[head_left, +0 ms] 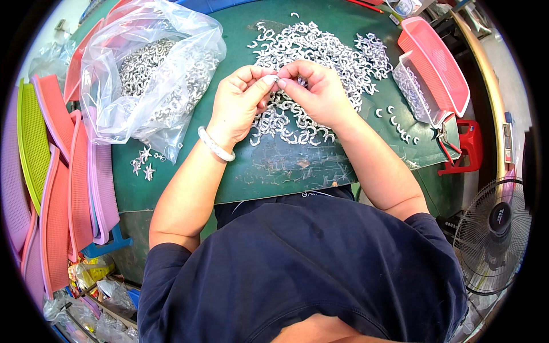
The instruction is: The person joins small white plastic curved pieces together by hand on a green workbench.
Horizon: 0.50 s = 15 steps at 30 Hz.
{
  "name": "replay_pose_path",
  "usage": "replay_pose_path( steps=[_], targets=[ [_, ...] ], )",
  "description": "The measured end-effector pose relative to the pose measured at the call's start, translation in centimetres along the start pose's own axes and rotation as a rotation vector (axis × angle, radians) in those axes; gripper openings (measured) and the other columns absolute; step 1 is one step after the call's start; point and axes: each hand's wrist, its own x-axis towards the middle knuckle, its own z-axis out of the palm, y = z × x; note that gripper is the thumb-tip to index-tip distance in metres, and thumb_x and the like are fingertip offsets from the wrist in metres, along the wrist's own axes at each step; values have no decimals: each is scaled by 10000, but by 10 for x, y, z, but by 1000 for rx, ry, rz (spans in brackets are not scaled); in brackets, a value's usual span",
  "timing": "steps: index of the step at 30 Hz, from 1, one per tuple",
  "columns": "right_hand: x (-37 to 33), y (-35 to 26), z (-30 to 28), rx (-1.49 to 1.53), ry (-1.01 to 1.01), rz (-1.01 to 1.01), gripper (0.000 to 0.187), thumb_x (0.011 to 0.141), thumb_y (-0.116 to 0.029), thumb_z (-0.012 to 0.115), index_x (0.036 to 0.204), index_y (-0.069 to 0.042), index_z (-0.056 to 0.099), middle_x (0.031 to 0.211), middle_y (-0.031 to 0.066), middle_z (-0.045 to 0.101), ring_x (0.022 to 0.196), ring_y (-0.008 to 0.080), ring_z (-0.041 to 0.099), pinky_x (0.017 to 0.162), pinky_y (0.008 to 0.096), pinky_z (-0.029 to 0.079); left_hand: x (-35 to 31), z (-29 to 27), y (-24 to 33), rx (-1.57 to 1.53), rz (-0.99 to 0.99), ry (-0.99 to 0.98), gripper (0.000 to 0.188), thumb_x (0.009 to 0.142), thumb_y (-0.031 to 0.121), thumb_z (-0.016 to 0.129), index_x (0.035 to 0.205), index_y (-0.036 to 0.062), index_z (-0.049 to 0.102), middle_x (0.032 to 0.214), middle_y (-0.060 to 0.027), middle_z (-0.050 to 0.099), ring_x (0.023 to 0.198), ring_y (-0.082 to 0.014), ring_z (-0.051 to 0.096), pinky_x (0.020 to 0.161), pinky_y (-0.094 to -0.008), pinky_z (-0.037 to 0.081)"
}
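Observation:
My left hand [237, 103] and my right hand [321, 94] meet over the middle of the table. Thumb and forefinger of each are pinched together on a small silvery metal piece [277, 79], mostly hidden by the fingertips. Beneath and beyond them spreads a large heap of curved, crescent-shaped silvery metal pieces [320, 51]. A smaller heap of finer metal pieces [373, 56] adjoins it on the right. Several loose crescents [398, 128] lie in a line nearer the right edge. At the left, a few star-like metal clusters [147, 163] rest on the table.
A clear plastic bag [197, 34] full of metal parts stands far left on the green table [274, 177]. Coloured plastic baskets [54, 223] are stacked beside it. At right are a pink basket [437, 63], a clear bin [409, 86], pliers [445, 143], a red stool [470, 146] and a fan [496, 228].

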Motion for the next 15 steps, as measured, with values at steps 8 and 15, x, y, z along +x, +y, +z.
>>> replay_pose_path(
  steps=[8,15],
  targets=[
    [2,-3,-2,-222,24,-243,63,736,-44,615,791,-24,592,718,70,585,623,159,584,536,252,461,0,1,0,-36,10,-4,123,831,71,568,934,16,607,702,2,580,522,-28,435,461,-153,371],
    [2,-6,-3,-183,17,-234,60,747,-4,586,806,-13,590,744,47,584,655,114,542,576,229,423,0,0,1,16,23,1,118,835,84,567,926,19,606,744,-16,605,524,-27,431,461,-153,356]
  ],
)
